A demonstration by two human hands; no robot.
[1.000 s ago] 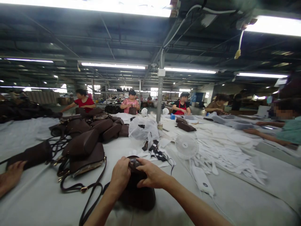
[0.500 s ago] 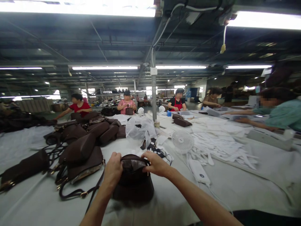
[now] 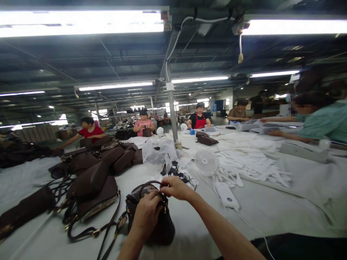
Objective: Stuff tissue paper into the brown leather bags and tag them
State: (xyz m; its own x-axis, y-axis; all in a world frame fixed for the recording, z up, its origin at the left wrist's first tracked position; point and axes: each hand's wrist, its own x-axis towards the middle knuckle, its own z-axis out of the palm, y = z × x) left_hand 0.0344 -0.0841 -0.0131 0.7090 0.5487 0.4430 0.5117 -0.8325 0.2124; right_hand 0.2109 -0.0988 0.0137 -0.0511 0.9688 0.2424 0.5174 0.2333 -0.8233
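A dark brown handbag [image 3: 165,227] stands on the pale-covered table right in front of me, its gold zipper pull hanging at the top and its handle arched up. My right hand [image 3: 175,187] is closed at the far right of the bag's top, thumb and fingers on the handle and rim. Across the bag's opening lies my left hand [image 3: 148,211], fingers curled onto the top edge; its fingertips are partly hidden. A shoulder strap [image 3: 108,220] with gold buckles trails from the bag's left side over the table.
More brown bags [image 3: 92,180] are heaped to the left. Beyond my bag lie a clear plastic bag [image 3: 157,150] and black tags [image 3: 173,168]. To the right are a white fan [image 3: 206,162], a corded white box [image 3: 227,195] and white strips [image 3: 252,168]. Several co-workers sit around.
My left hand has moved from the bag's left rim to the middle of its opening. The bag has turned, its handle now stands up, and the view has shifted slightly.
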